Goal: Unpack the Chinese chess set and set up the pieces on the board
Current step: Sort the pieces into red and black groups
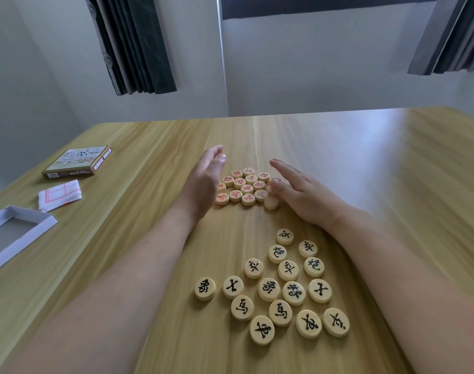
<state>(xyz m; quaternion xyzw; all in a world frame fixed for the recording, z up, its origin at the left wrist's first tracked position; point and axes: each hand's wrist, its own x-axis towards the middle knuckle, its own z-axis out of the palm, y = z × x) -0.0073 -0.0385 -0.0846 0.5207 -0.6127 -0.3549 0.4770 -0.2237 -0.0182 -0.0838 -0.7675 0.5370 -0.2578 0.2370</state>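
Wooden discs w/ black characters lie nearest the camera, face up, loosely spread on the wood-grain table between both forearms; some touch, others sit apart. No board is laid out under them.

Further out, the red-character pieces sit bunched tight, mostly touching, in rough rows at table centre. One plain-faced piece lies at the near-right edge of that cluster, just by the right thumb; can't tell its marking.

Left hand stands on edge at the cluster's left side, palm facing right, fingers straight and together, thumb tip up at the far end. It's against or just beside the leftmost red pieces, hiding part of them. Right hand sits at the cluster's right side, palm facing left/down, fingers extended toward the far side, thumb near the rightmost pieces. Both hands are flat and uncurled, gripping nothing, apart from each other w/ the red group between them.

Left side of table, nearest first: white box tray, partly cut off by the frame edge. Beyond it a folded white sheet w/ red grid lines, prob. the paper board, still folded. Beyond that, the printed box lid, lying flat.

Far back: pale wall, dark curtains upper left and upper right.
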